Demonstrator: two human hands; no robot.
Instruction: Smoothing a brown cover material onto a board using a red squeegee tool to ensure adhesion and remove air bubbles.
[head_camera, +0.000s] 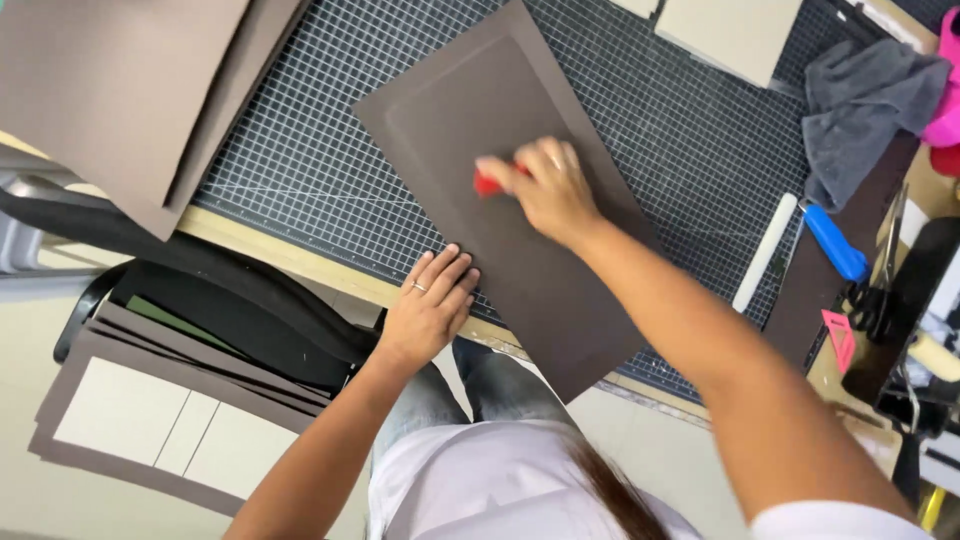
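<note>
We take the grid-lined cutting mat (300, 170) on the surface as our landmark. Off its left corner lie loose brown sheets (110, 90), matte and flat; below its near edge a stack of brown boards faced with pale panels (150, 420) rests on a black chair (230, 310).

Across the middle of the mat lies the long brown board (520, 250), smooth and rectangular, a faint raised frame showing on its face. Its long axis runs diagonally, from the mat's far edge down to the near edge, where its lower corner overhangs.

Our left hand (430, 305) lies flat, fingers spread, pinning the board's near-left edge. Our right hand (545, 190) is on the board's upper middle, its grip pressed together around a small red tool (487, 183), pushing it onto the face. The right hand is nearer the board's centre; most of the board's length lies below that grip, toward us.

Right of the board, on the mat, lie a white roller (765, 252) and a blue-handled tool (836, 243); a grey cloth (860, 100) sits crumpled at the far right.
</note>
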